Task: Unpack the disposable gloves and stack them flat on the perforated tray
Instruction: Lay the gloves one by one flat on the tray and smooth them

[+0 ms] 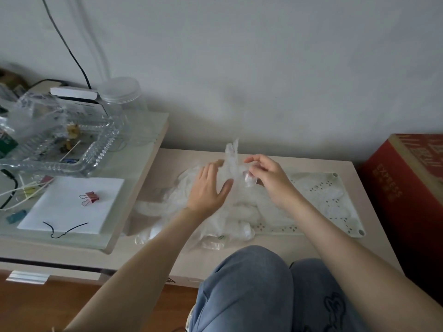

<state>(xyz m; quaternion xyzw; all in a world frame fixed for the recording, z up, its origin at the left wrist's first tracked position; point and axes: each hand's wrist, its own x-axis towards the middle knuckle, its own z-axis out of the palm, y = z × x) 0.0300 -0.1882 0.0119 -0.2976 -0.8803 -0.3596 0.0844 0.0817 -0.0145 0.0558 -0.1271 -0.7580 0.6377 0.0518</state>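
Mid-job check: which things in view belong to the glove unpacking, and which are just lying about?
Job: raised glove, pinched by the right hand, left hand open beside it; glove pile; perforated tray.
Lying about: pink binder clip, white paper, glass dish, clear lidded jar, red carton.

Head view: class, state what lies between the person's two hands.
A thin clear glove stands up between them, pinched by the right hand and touched by the left hand, as the head view shows.
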